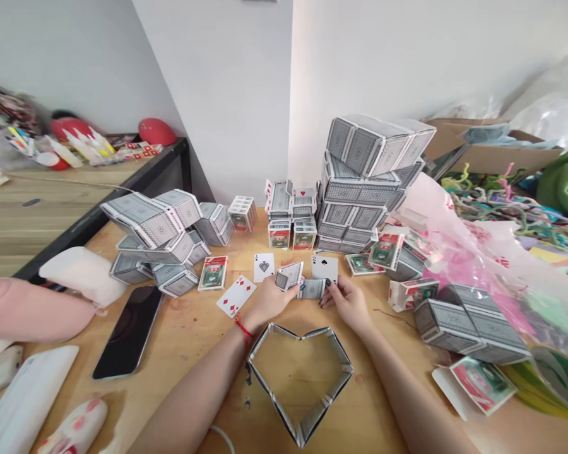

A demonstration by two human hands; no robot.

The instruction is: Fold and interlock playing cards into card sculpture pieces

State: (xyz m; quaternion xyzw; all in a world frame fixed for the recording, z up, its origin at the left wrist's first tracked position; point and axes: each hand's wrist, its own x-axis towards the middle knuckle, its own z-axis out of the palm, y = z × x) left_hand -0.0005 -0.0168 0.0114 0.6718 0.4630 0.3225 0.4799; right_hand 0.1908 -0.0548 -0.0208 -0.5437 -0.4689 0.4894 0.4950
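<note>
My left hand (265,304) is closed on a folded playing card (288,275), patterned back outward. My right hand (346,301) pinches another folded card piece (312,289) that meets the first one between my hands. Just in front of my wrists lies a heart-shaped frame (299,378) built from folded cards, standing on edge on the wooden table (189,340). Loose face-up cards lie beyond my fingers: an ace of spades (264,266), a two of spades (325,267) and a diamonds card (236,296).
Stacks of card bundles rise at the back right (366,183) and left (156,233). Card decks (213,272) and small boxes (291,221) are scattered about. A black phone (130,328) lies at the left. A person's pink sleeve (28,312) enters from the left. Pink plastic (459,252) and clutter fill the right.
</note>
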